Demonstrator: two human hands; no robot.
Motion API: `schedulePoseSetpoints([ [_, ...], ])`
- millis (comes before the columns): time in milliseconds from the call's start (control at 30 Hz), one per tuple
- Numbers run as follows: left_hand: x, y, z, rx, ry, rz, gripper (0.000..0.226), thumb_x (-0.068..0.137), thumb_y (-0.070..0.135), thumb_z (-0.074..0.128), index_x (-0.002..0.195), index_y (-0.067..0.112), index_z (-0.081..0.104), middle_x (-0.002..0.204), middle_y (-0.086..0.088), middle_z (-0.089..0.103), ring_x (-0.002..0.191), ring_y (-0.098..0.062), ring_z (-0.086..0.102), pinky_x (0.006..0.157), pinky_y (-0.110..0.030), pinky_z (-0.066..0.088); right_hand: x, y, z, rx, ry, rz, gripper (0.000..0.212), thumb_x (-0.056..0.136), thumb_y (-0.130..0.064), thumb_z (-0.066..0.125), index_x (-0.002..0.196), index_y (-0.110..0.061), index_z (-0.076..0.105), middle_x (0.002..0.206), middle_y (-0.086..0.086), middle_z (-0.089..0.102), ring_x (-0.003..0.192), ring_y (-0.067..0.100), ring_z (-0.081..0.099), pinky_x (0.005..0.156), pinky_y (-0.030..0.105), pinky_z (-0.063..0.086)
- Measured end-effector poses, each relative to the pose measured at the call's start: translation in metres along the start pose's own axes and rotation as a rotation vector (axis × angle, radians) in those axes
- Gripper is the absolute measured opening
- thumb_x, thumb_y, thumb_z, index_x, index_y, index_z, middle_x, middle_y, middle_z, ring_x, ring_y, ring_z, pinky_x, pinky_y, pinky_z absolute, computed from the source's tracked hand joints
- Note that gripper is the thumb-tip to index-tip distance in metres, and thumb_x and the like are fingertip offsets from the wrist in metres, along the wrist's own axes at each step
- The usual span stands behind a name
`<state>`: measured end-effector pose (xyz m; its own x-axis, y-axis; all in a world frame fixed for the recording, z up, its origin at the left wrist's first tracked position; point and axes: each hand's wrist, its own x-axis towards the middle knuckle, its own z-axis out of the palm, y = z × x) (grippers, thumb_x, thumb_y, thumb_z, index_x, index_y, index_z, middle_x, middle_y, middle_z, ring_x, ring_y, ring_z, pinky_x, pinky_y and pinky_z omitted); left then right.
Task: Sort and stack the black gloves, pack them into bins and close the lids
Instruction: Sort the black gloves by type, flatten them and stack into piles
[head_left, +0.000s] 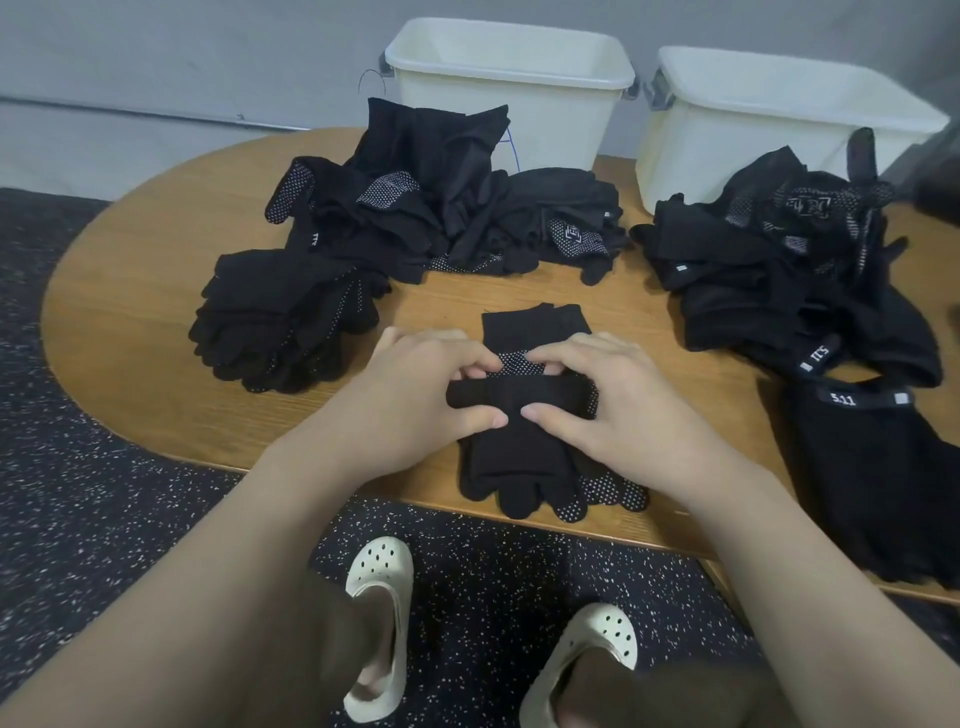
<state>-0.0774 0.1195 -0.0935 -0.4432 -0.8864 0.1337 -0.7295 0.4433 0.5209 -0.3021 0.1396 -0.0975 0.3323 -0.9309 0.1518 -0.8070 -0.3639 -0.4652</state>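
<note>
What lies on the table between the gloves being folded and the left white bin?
In the head view, a jumbled pile of black gloves lies between the folded gloves and the left bin, beyond a bare strip of table.

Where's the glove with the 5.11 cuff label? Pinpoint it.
In the head view, the 5.11 glove lies at the table's right edge, beside the right hand.

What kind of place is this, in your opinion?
Probably a plain workroom used for sorting, not a shop: a wooden table, two white plastic bins against a bare grey wall, and speckled rubber flooring.
</note>
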Motion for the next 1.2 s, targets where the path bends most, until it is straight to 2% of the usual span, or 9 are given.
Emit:
schedulePoseSetpoints([
  [133,0.001,0.002,0.0,-0.11,-0.039,-0.063,0.027,0.083,0.035,0.084,0.106,0.024,0.076,0.096,0.013,0.06,0.089,0.004,0.052,0.089,-0.024,0.04,0.003,-0.001,0.0,-0.004,-0.01,-0.005,0.049,0.089,-0.042,0.071,0.135,-0.024,0.066,0.098,-0.016,0.056,0.104,0.006,0.048,0.097,0.03,0.04],
  [233,-0.002,0.003,-0.001,-0.16,-0.05,-0.081,0.014,0.083,0.031,0.084,0.089,0.022,0.076,0.088,0.011,0.059,0.082,0.003,0.052,0.074,-0.015,0.036,0.004,-0.003,0.001,0.041,-0.022,0.001,0.02,0.089,-0.035,0.075,0.105,-0.025,0.075,0.093,-0.011,0.059,0.097,0.008,0.049,0.083,0.024,0.036],
  [400,-0.009,0.007,-0.011,-0.392,-0.013,-0.138,0.013,0.083,0.031,0.084,0.081,0.023,0.074,0.081,0.008,0.073,0.078,-0.004,0.065,0.074,-0.02,0.05,0.0,-0.007,-0.013,0.346,-0.068,0.083,0.011,0.09,-0.025,0.076,0.082,-0.022,0.068,0.091,-0.003,0.066,0.08,0.013,0.063,0.067,0.023,0.048],
  [500,-0.012,0.012,-0.018,-0.656,0.06,-0.139,0.017,0.086,0.023,0.082,0.084,0.009,0.072,0.084,-0.006,0.075,0.08,-0.018,0.07,0.077,-0.031,0.054,-0.002,-0.012,-0.026,0.622,-0.084,0.099,0.013,0.094,-0.024,0.075,0.088,-0.014,0.069,0.095,0.011,0.075,0.09,0.032,0.071,0.081,0.045,0.057],
  [567,-0.012,0.014,-0.018,-0.824,0.132,-0.156,0.019,0.087,0.018,0.081,0.088,0.003,0.069,0.085,-0.015,0.073,0.08,-0.022,0.069,0.077,-0.035,0.055,-0.002,-0.017,-0.031,0.757,-0.042,0.115,0.017,0.094,-0.022,0.074,0.093,-0.005,0.068,0.098,0.016,0.075,0.093,0.033,0.072,0.088,0.048,0.057],
  [700,-0.013,0.019,-0.012,-1.131,0.116,-0.188,0.027,0.09,0.016,0.077,0.115,0.008,0.072,0.115,-0.011,0.076,0.113,-0.03,0.071,0.1,-0.048,0.054,0.003,-0.026,-0.032,0.92,0.108,0.16,0.013,0.094,-0.013,0.069,0.095,0.0,0.065,0.094,0.021,0.075,0.088,0.028,0.073,0.086,0.049,0.058],
  [900,-0.015,0.02,-0.012,-1.044,0.17,-0.201,0.021,0.092,0.007,0.074,0.113,0.009,0.075,0.104,-0.008,0.079,0.096,-0.032,0.075,0.081,-0.046,0.061,0.017,-0.038,-0.029,1.082,0.189,0.195,0.005,0.088,-0.012,0.071,0.093,-0.011,0.071,0.092,0.007,0.078,0.088,0.02,0.074,0.075,0.03,0.06],
  [1000,-0.017,0.018,-0.02,-0.993,0.349,-0.184,0.01,0.093,0.006,0.072,0.103,0.008,0.076,0.085,0.0,0.078,0.071,-0.013,0.071,0.06,-0.027,0.054,0.026,-0.045,-0.028,1.137,0.122,0.187,0.022,0.082,-0.02,0.073,0.103,-0.012,0.073,0.104,0.009,0.078,0.097,0.022,0.075,0.077,0.032,0.061],
  [1200,-0.026,0.007,-0.035,-0.92,0.547,-0.193,0.008,0.095,0.009,0.071,0.1,0.012,0.075,0.082,0.009,0.076,0.076,-0.003,0.071,0.063,-0.016,0.051,0.048,-0.069,-0.01,1.167,-0.004,0.179,0.033,0.087,-0.012,0.07,0.12,-0.015,0.07,0.112,0.005,0.078,0.103,0.023,0.075,0.079,0.035,0.062],
])
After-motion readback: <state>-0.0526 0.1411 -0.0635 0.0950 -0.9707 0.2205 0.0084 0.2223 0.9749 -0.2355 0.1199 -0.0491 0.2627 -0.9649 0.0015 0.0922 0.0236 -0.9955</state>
